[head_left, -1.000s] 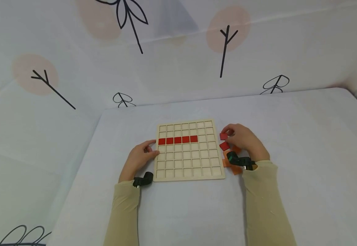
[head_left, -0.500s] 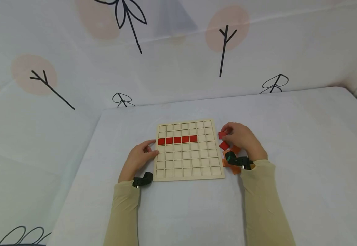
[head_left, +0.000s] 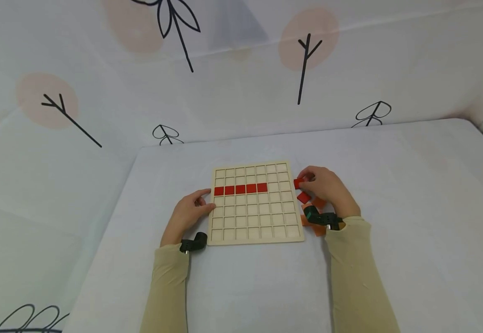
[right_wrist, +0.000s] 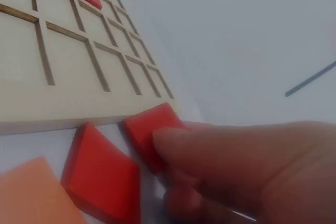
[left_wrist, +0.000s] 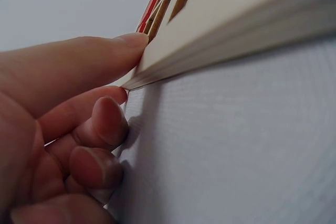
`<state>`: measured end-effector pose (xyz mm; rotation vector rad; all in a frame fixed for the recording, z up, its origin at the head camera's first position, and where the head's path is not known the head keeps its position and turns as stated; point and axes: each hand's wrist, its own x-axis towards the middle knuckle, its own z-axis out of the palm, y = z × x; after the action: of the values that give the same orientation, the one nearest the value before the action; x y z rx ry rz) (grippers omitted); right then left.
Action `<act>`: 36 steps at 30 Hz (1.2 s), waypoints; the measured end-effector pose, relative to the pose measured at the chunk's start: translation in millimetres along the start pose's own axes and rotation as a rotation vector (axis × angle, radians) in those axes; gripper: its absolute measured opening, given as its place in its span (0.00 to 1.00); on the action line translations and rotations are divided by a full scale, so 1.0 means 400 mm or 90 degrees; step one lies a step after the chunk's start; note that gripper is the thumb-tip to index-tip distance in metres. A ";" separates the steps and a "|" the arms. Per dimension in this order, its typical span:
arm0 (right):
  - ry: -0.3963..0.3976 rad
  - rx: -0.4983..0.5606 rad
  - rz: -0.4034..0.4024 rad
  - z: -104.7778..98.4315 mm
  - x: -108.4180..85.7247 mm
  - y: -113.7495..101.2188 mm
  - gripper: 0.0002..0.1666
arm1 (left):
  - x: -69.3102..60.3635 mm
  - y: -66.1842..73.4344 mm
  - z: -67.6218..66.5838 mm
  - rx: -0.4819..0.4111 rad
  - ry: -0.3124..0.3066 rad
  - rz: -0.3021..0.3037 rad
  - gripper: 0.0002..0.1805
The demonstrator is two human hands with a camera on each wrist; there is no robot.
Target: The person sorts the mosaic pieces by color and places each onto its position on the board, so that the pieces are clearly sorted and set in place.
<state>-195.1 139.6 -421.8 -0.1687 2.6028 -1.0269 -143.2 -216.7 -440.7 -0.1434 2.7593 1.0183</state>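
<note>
a red tile [right_wrist: 147,127] is pinched by the right hand [head_left: 325,183] just beside the right edge of the grid board [head_left: 256,242], near another red tile [head_left: 304,197] and orange tiles [head_left: 318,230]. the left edge is touched by the left hand [head_left: 188,213], thumb and forefinger extended. five seated red tiles [head_left: 240,189] are held in the third row from the far edge.

One board [head_left: 253,222], seven red tiles [head_left: 240,189], at least three orange tiles [head_left: 318,203], two hands [head_left: 186,213]

Gridded brd [head_left: 252,209] was lt. beige; red tiles [head_left: 240,189], orange tiles [head_left: 319,230]; sleeves [head_left: 360,277] khaki; backdrop [head_left: 241,106] wht w/ blk line plants [head_left: 303,69] & pink circles [head_left: 129,27].
</note>
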 end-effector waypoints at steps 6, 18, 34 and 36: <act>0.000 0.021 0.013 -0.003 0.005 0.008 0.15 | 0.001 0.001 0.000 0.002 0.001 0.000 0.30; 0.051 0.034 0.015 0.009 0.004 0.005 0.15 | 0.000 -0.002 0.003 0.000 -0.008 -0.005 0.29; 0.059 0.068 -0.042 0.022 0.009 -0.029 0.15 | -0.003 0.002 -0.004 0.005 -0.007 0.009 0.30; 0.053 0.074 -0.050 0.025 0.010 -0.032 0.15 | -0.003 0.002 -0.005 0.008 -0.007 0.010 0.30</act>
<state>-195.7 122.9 -421.1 -0.2060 2.6197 -1.2340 -142.3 -217.4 -438.3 -0.1145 2.7604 1.0014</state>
